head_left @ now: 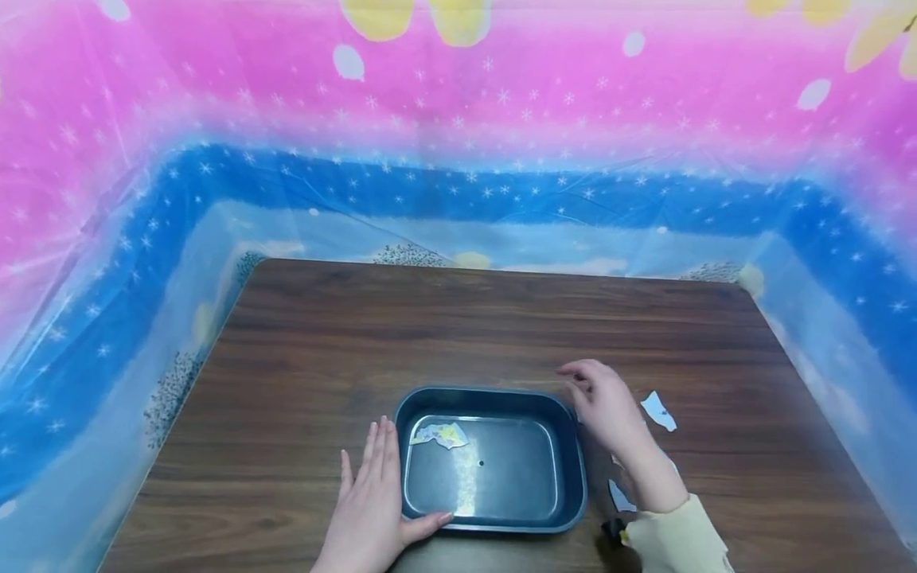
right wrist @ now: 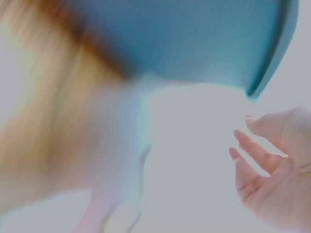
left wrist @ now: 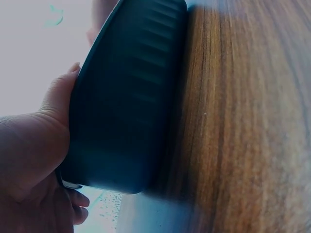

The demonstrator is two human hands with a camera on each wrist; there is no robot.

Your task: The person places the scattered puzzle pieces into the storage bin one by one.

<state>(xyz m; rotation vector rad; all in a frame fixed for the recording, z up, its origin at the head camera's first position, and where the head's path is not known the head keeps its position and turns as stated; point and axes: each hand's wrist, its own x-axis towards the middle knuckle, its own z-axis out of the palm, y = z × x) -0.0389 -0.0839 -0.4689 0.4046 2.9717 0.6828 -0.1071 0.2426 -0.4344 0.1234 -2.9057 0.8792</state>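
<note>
A dark blue-grey rectangular plastic tray [head_left: 501, 521] stands on the table, with a torn, colourfully printed piece of paper [head_left: 447, 434] in its back left part. My left hand [head_left: 372, 497] rests against its left side, fingers straight along the wall and thumb over the front rim. The left wrist view shows the thumb [left wrist: 58, 94] lying at the rim of the tray. Beside the tray's back right corner, my right hand [head_left: 609, 406] hovers with loosely bent fingers. In the right wrist view these fingers [right wrist: 257, 153] are spread apart and hold nothing.
On the wooden table [head_left: 501, 326], right of the tray, lie a torn pale piece of paper [head_left: 659, 411] and another scrap [head_left: 620, 496], with more partly behind the right forearm. A small black object [head_left: 613, 532] shows beside the right sleeve [head_left: 677, 537]. A printed cloth [head_left: 458, 191] hangs around the table.
</note>
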